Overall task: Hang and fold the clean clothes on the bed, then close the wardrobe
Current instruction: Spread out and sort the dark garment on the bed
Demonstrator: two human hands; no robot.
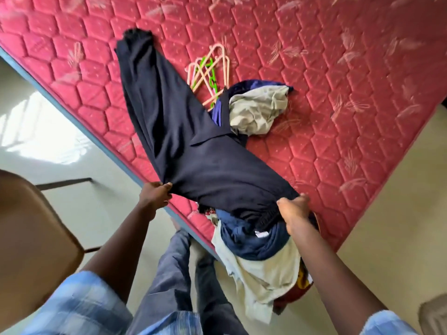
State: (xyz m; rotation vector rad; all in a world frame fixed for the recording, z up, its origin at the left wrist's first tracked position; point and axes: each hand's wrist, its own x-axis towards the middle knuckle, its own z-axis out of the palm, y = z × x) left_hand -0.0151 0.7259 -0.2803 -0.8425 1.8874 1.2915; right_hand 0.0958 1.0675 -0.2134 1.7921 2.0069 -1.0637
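Presently a pair of dark navy trousers (188, 141) is held stretched over the red quilted mattress (338, 117), with the waist end at the near edge and the legs laid away toward the far side. One waist corner is gripped by the left hand (156, 193), its fingers curled round the cloth just above the blue mattress border. The other corner is gripped by the right hand (294, 210), clenched on the fabric above a pile of clothes (256, 257), navy on cream, which hangs over the bed edge. Beside the trouser legs a bundle of pink and green hangers (210, 68) is seen lying on the mattress, touching a crumpled heap of beige and blue garments (261, 110). A brown chair (31, 226) is seen at the left on the pale floor (387, 238).
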